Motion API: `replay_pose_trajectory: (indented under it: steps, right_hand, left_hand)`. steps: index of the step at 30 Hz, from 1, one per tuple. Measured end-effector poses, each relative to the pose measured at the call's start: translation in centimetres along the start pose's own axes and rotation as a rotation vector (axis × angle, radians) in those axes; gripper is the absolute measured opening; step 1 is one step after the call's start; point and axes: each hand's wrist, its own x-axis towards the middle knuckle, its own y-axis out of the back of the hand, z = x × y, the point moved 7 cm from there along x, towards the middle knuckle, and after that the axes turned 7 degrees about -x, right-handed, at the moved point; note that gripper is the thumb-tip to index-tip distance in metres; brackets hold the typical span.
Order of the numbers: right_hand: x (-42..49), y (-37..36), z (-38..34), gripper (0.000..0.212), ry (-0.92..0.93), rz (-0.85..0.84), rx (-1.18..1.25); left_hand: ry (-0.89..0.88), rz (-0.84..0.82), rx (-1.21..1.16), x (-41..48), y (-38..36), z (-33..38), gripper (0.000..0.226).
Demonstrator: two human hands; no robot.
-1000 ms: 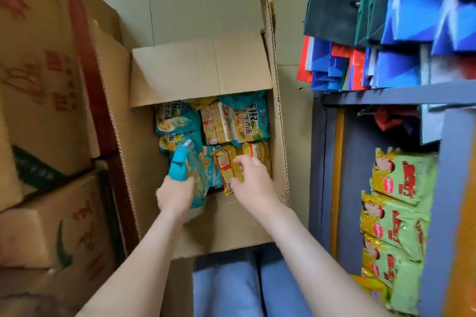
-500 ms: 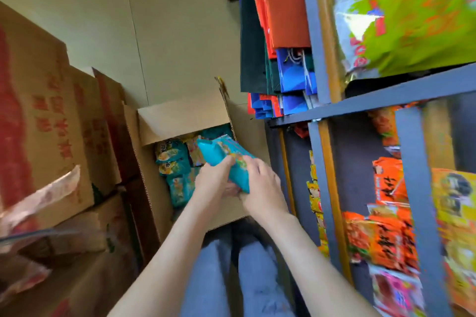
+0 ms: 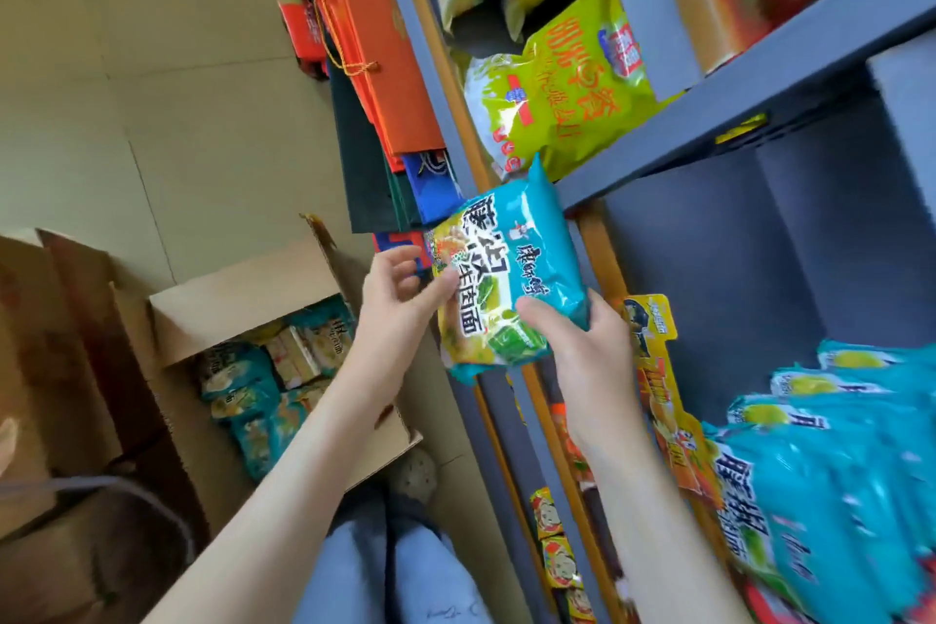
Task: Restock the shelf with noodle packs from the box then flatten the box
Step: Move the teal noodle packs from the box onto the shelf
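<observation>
A teal and yellow noodle pack is held up in front of the grey shelf. My right hand grips its lower right end, thumb on the front. My left hand touches its left edge with the thumb, the fingers loosely spread. Down on the floor at left, the open cardboard box holds several more noodle packs. A row of matching teal packs stands on the shelf at lower right.
Green-yellow packs fill the shelf above. Orange and dark gift bags hang left of the shelf frame. Stacked cartons stand at left. Small yellow packs sit on a lower shelf. My blue-trousered legs are below.
Both hands lifted a teal pack out of the box and carried it up and right to the shelf front. My view turned from the box toward the shelf.
</observation>
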Motion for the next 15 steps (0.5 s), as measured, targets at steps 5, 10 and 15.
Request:
replay_pose_trajectory:
  steps: [5, 10, 15]
  right_hand:
    - [-2.0, 6.0, -1.0, 0.018, 0.012, 0.145, 0.194]
    - [-3.3, 10.4, -1.4, 0.018, 0.061, 0.252, 0.217]
    - [-1.6, 14.3, -1.8, 0.026, 0.113, 0.297, -0.222]
  left_hand:
    - [0.161, -0.215, -0.041, -2.3, -5.9, -0.5, 0.056]
    - [0.093, -0.401, 0.131, -4.7, -10.2, 0.7, 0.054]
    - [-0.025, -0.371, 0.381, -5.4, -13.0, 1.9, 0.05]
